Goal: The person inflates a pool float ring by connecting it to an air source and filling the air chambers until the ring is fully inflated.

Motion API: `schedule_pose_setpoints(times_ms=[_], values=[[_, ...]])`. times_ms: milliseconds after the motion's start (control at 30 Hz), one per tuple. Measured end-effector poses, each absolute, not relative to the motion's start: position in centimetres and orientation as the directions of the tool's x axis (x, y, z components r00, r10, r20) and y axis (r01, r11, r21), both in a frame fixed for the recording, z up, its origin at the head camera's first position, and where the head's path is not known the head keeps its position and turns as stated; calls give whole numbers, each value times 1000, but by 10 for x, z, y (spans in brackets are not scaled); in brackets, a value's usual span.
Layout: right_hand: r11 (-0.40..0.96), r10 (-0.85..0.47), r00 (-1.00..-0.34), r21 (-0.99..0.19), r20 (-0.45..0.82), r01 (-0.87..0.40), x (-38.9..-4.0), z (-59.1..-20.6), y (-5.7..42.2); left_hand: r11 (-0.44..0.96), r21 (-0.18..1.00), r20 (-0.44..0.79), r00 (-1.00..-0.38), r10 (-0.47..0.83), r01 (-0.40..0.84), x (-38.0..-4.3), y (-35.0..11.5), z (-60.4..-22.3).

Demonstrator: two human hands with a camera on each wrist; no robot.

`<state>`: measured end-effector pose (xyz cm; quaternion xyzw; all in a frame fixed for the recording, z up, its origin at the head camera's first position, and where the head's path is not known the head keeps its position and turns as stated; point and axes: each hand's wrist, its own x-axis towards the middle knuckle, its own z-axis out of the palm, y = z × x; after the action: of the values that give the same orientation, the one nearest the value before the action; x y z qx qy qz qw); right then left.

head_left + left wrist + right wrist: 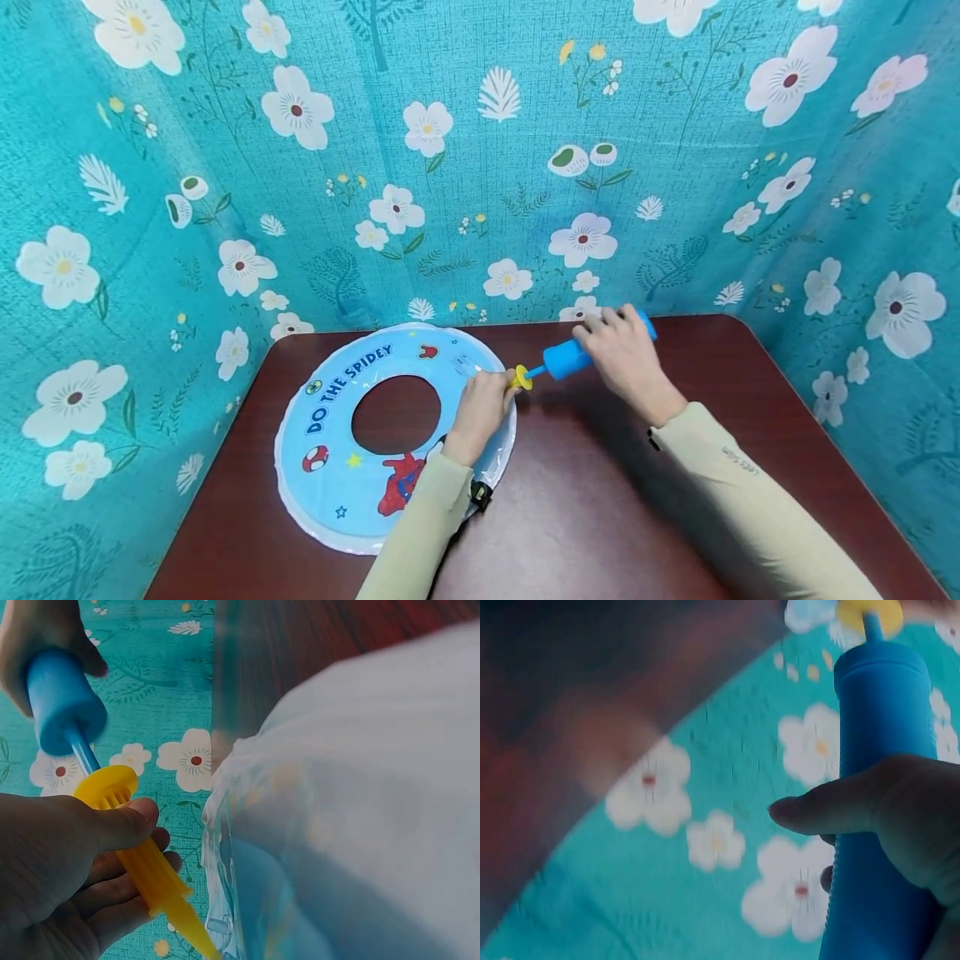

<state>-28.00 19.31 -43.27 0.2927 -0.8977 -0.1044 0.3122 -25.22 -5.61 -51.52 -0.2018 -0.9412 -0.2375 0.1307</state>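
Observation:
A light-blue swim ring [341,467] printed "DO THE SPIDEY" lies on the table's left half, partly wrinkled along its rim. At its right edge my left hand [482,410] holds the yellow nozzle piece [146,866] of a hand pump between thumb and fingers. The nozzle's tip reaches the ring beside a clear valve [220,925]; whether it sits inside cannot be told. My right hand [621,358] grips the pump's blue barrel [885,712], fingers wrapped round it. A thin blue rod [536,372] shows between barrel and yellow flange.
The dark red-brown table [570,517] has rounded back corners. A teal curtain [480,183] with white flowers hangs behind it and along both sides. A black strap device [481,495] sits at my left wrist, over the ring's edge.

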Motion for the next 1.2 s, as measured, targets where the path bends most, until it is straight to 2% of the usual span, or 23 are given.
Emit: schedule_pose_setpoints(times_ms=[367,700,933,1200], values=[[796,-604,-562,390,565,-463,-282,-388,242,802,399,344,-883,319,445,-252,-59,-513],[794,-607,-565,403,559,-455,-281,-381,247,794,414,346,-884,315,446,-253,-60,-515],[798,-601,-556,400,574,-450,-283,-386,237,789,419,353,-881,314,449,-254,-62,-517],[794,-607,-600,420,521,-439,-283,-411,191,781,430,375,-877,301,452,-255,-64,-516]])
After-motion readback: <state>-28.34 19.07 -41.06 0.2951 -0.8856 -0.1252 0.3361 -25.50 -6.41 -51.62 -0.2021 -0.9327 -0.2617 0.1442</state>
